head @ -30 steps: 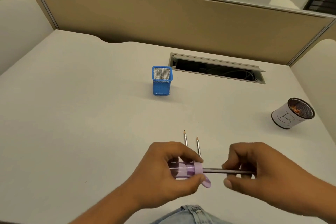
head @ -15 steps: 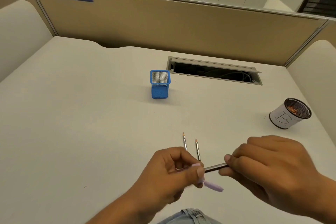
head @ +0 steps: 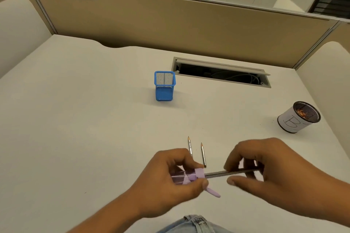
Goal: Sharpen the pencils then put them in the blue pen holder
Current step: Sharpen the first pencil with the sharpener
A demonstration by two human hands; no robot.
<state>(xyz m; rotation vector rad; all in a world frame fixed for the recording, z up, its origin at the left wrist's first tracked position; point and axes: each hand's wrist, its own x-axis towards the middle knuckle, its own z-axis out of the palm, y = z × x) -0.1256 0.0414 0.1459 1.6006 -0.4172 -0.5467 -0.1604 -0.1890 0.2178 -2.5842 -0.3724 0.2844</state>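
Observation:
My left hand (head: 166, 181) grips a lilac sharpener (head: 189, 176) with a clear barrel, its cap (head: 213, 192) hanging open below. My right hand (head: 269, 174) holds a dark pencil (head: 227, 173) whose tip is pushed into the sharpener. Two sharpened pencils (head: 190, 146) (head: 203, 154) lie on the table just beyond my left hand, points facing away. The blue mesh pen holder (head: 164, 86) stands upright farther back at the middle of the table, apart from both hands.
A white-wrapped mesh cup (head: 298, 117) marked "B" with shavings inside stands at the right. An open cable slot (head: 221, 73) lies behind the pen holder. A tan partition (head: 189, 28) closes the far edge of the white table (head: 75, 119).
The sharpener's clear barrel has rolled back into view in my left hand, and my right hand has turned on the pencil. The view has tilted slightly.

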